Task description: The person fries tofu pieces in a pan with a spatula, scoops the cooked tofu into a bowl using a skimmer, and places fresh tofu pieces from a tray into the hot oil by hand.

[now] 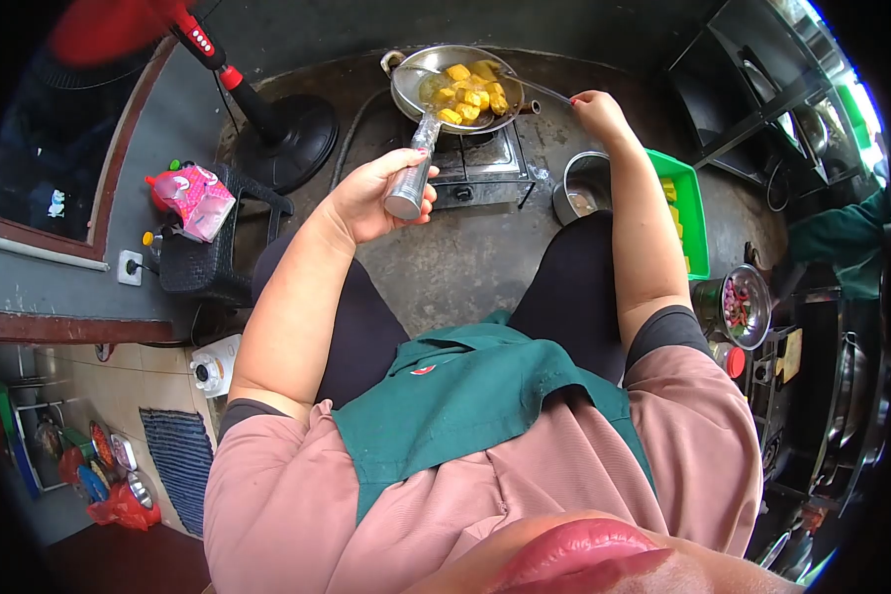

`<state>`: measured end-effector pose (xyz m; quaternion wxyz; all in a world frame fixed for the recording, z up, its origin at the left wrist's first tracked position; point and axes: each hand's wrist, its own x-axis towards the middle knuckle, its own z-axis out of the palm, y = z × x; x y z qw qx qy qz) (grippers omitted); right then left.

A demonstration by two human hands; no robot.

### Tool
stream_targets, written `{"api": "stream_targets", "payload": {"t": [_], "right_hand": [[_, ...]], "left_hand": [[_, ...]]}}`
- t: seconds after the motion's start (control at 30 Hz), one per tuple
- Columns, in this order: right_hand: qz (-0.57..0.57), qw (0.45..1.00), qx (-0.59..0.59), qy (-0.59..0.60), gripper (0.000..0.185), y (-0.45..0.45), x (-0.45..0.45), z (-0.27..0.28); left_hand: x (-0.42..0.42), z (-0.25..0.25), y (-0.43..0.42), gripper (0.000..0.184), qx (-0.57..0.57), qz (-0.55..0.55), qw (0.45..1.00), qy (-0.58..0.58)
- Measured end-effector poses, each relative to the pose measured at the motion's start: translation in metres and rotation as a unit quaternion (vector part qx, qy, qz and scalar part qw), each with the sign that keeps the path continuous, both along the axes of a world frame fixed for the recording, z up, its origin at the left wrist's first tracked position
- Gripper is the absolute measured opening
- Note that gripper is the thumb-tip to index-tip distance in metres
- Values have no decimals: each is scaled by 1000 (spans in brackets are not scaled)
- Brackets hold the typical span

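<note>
A metal wok [402, 97] sits on a gas stove [480, 168], holding yellow chunks [465, 99] in bubbling oil. My left hand [376, 193] is wrapped around a thick metal tubular handle [406, 190], which runs up to the wok's near edge. I cannot tell whether it is fixed to the wok. In my right hand [600, 114] is the end of a long-handled cooking utensil [543, 89]. Its thin shaft slants left over the wok's rim, and its head is hard to make out among the chunks.
Right of the stove stand a metal pot [584, 188] and a green tray [698, 223] with yellow pieces. A bowl of red ingredients [744, 307] is nearer me. On the left are a black stool [203, 262] bearing a pink packet [196, 201] and a fan base [292, 144].
</note>
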<state>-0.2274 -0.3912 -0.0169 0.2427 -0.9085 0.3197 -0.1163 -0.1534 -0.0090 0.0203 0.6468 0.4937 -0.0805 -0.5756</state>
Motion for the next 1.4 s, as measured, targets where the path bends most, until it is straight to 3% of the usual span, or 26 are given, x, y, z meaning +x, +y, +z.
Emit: {"api": "stream_targets", "payload": {"t": [0.1, 0.23, 0.6, 0.73, 0.8, 0.9, 1.03, 1.23, 1.4], "right_hand": [[-39, 995, -83, 28, 27, 4, 5, -6], [-65, 990, -101, 71, 30, 19, 14, -3], [-138, 984, -31, 111, 29, 37, 51, -24], [-113, 985, -4, 130, 29, 24, 61, -39], [-83, 989, -6, 125, 28, 13, 67, -54], [-25, 990, -43, 132, 27, -23, 84, -101], [-10, 997, 18, 75, 25, -22, 83, -99], [11, 999, -31, 7, 27, -3, 77, -80], [16, 999, -38, 24, 29, 14, 78, -43]], "left_hand": [[2, -1, -3, 36, 1, 10, 1000, 18], [5, -11, -8, 33, -4, 33, 998, 60], [0, -14, -9, 31, -10, 19, 1000, 18], [2, -17, -6, 30, -22, 20, 999, 39], [7, -19, -4, 21, -19, 8, 998, 58], [11, -22, 1, 20, -6, -8, 998, 60], [12, -29, 3, 33, 27, -29, 998, 52], [5, -47, 3, 35, 46, -46, 996, 61], [2, -57, 0, 31, 80, -63, 994, 43]]}}
